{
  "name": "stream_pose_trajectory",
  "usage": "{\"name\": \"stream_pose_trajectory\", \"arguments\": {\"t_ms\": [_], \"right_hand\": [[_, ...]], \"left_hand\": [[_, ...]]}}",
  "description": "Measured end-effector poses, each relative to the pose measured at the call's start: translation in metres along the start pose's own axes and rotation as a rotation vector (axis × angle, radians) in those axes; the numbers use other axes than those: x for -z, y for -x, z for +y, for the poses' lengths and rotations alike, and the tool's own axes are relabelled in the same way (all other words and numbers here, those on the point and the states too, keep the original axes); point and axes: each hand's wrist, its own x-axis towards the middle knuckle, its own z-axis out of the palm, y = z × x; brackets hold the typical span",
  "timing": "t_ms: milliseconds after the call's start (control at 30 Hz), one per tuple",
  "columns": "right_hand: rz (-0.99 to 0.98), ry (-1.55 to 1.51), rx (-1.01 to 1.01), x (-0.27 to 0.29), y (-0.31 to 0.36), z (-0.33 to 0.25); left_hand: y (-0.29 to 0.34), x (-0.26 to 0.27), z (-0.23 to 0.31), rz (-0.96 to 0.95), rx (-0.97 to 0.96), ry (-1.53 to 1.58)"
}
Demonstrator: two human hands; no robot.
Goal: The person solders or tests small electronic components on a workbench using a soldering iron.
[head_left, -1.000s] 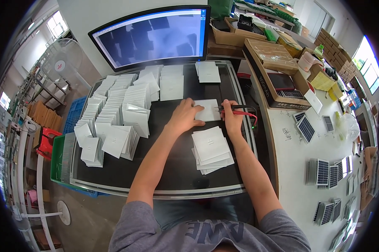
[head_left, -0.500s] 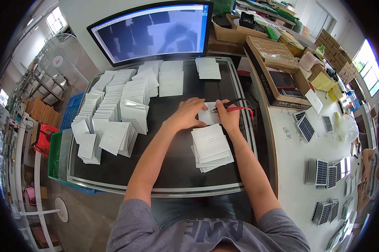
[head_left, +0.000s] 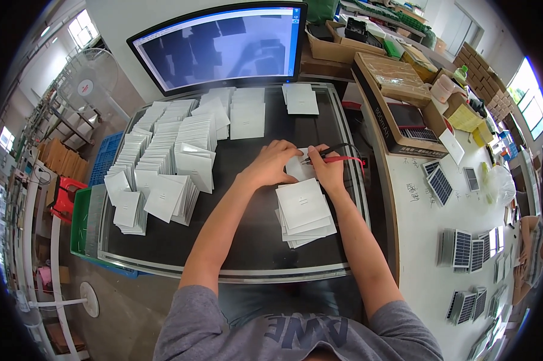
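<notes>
A: Clearance at the left hand (head_left: pixel 273 163)?
B: Bare black desk (head_left: pixel 241 234) below the forearms. White card stacks (head_left: pixel 163 162) block the left; one stack (head_left: pixel 304 210) sits below the right hand (head_left: pixel 327 171).

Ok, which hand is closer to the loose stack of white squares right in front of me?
Right. The right hand, holding the red and black probes, sits just above the loose stack, nearly touching its top edge. The left hand lies farther off, up and to the left.
</notes>
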Motion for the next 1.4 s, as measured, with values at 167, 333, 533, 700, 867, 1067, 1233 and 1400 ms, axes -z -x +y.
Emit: {"name": "stream_pose_trajectory", "arguments": {"t_ms": [167, 333, 533, 700, 867, 1067, 1233, 1400], "right_hand": [[0.072, -0.310, -0.086, 0.011, -0.004, 0.001], [0.207, -0.535, -0.141, 0.014, -0.008, 0.001], [0.174, -0.471, -0.151, 0.015, -0.007, 0.001], [0.150, -0.449, -0.140, 0.014, -0.006, 0.002], [0.024, -0.377, -0.089, 0.015, -0.005, 0.002], [-0.133, -0.392, -0.069, 0.016, 0.000, -0.003], [-0.246, -0.429, -0.075, 0.015, 0.003, -0.007], [-0.135, -0.410, -0.114, 0.015, 0.000, -0.003]], "left_hand": [[0.003, 0.008, 0.007, 0.013, 0.046, -0.057], [0.020, 0.050, 0.025, -0.037, 0.230, 0.058], [0.049, 0.044, 0.066, -0.302, 0.083, -0.017], [0.013, 0.039, -0.021, 0.072, 0.267, -0.233], [0.000, 0.008, -0.070, 0.297, 0.400, -0.540], [0.008, 0.001, 0.007, 0.090, 0.374, -0.447], [0.002, 0.015, 0.006, -0.191, 0.536, -0.213], [0.010, 0.006, 0.012, 0.094, 0.242, -0.271]]}}
